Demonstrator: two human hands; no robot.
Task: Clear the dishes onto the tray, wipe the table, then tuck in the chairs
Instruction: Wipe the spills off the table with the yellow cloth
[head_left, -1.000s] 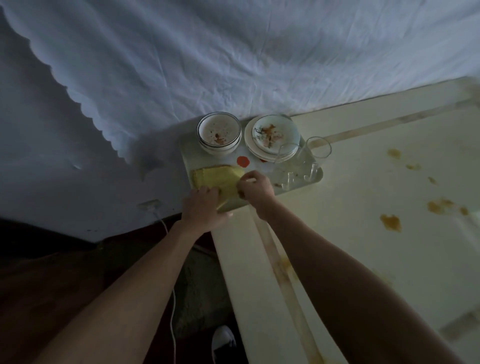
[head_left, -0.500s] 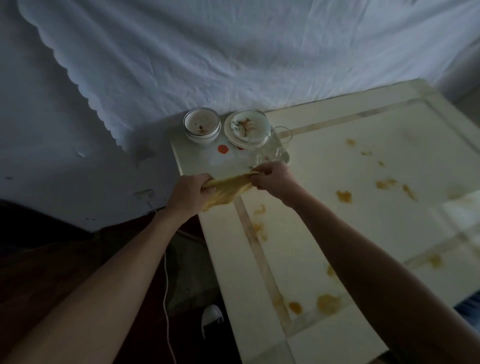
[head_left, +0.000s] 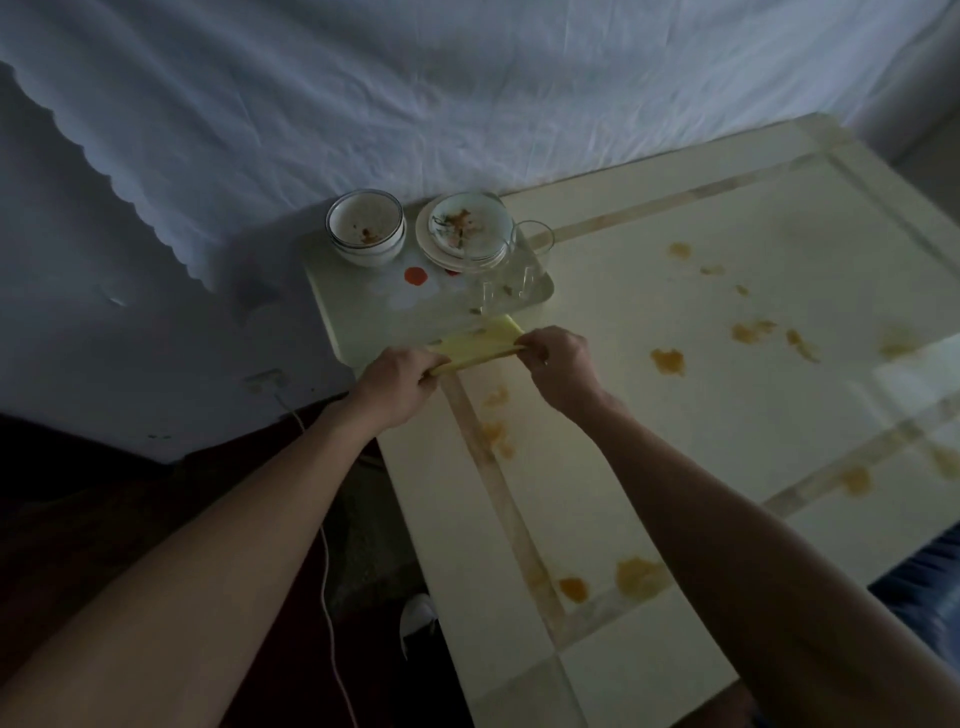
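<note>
A yellow cloth (head_left: 480, 345) is stretched between my left hand (head_left: 397, 371) and my right hand (head_left: 558, 356), each gripping one end, just above the table's far left corner. Behind it a pale tray (head_left: 358, 312) carries stacked white bowls (head_left: 366, 226), stacked dirty plates (head_left: 465, 228) and clear glasses (head_left: 511, 270). The cream table (head_left: 727, 415) has orange-brown stains (head_left: 667, 361) scattered over it, some right below my hands.
A white sheet (head_left: 467, 104) hangs behind the table and tray. A white cable (head_left: 327, 571) runs down over the dark floor at the left. The table's left edge runs down from the tray. Blue fabric (head_left: 924, 587) shows at the right edge.
My hands lifted the cloth off the tray and pulled it toward me, stretching it out between them over the table corner. The view has widened over the stained table.
</note>
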